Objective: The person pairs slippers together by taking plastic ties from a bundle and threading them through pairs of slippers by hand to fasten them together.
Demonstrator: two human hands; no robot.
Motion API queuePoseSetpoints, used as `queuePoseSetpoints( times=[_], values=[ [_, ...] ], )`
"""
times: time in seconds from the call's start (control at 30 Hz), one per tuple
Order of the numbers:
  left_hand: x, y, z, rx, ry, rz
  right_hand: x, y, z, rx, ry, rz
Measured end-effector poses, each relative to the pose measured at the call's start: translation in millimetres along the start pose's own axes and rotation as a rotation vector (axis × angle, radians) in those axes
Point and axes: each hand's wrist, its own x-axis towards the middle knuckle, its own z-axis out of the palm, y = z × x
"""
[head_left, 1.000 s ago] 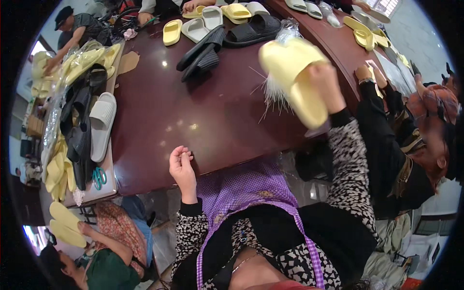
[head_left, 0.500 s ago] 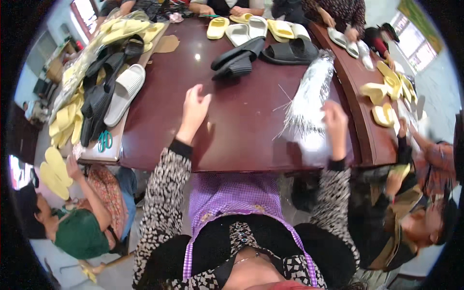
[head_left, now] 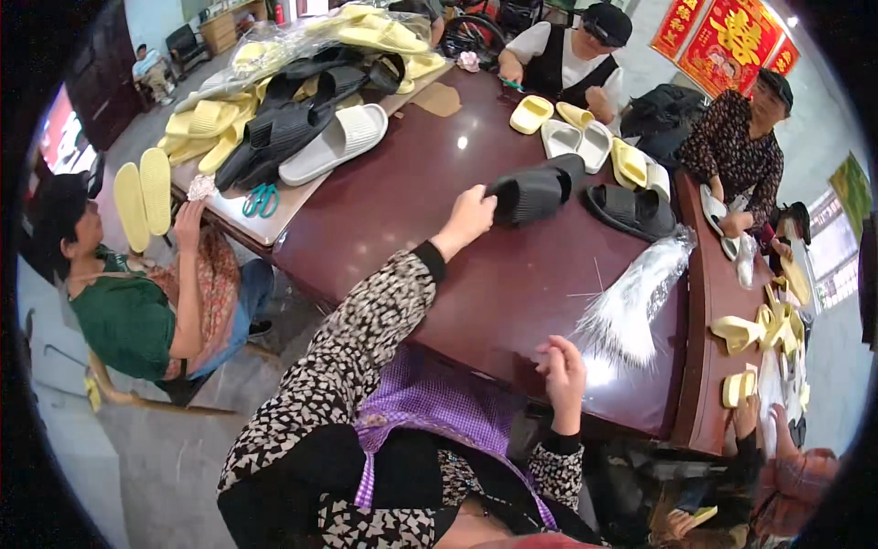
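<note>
Black ribbed slide sandal (head_left: 535,194) (1 or pair, can't tell) is just beyond L hand (head_left: 471,218), which is closed on its near end, over middle of dark red-brown table (head_left: 393,229); can't tell if lifted. R hand (head_left: 562,373) is over near edge, part-open, fingers loosely bent. Bundle of thin silvery strips (head_left: 636,306) in clear plastic: up & right of R hand, nr it. 2nd black slide (head_left: 631,210): right of L hand. Lt gray slides (head_left: 590,146): beyond L hand, to rt. Left of L hand, well apart: teal-handled scissors (head_left: 256,203), gray slide (head_left: 338,146), yellow slides (head_left: 206,119).
</note>
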Motion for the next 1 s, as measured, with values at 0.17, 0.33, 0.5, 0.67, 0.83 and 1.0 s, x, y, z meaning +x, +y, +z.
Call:
queuePoseSetpoints(
  times=[0.17, 0.33, 0.5, 0.67, 0.83, 1.0],
  values=[
    [-68, 16, -75, -0.728, -0.151, -0.329, 23, -13, -3, 0.169, 0.139, 0.067],
    [-130, 27, -123, -0.791, -0.210, -0.411, 60, 0, 8, 0.329, 0.221, 0.080],
    [-174, 18, -144, -0.760, -0.322, -0.484, 79, 9, 19, 0.674, 0.311, 0.138],
    [-188, 2, -164, -0.716, -0.363, -0.521, 72, 21, 29, 0.690, 0.334, 0.126],
    [-173, 16, -176, -0.702, -0.231, -0.447, 71, 7, 24, 0.563, 0.389, 0.056],
    [-144, 22, -196, -0.522, 0.082, -0.239, 72, -1, -1, 0.560, 0.466, 0.017]
  ],
)
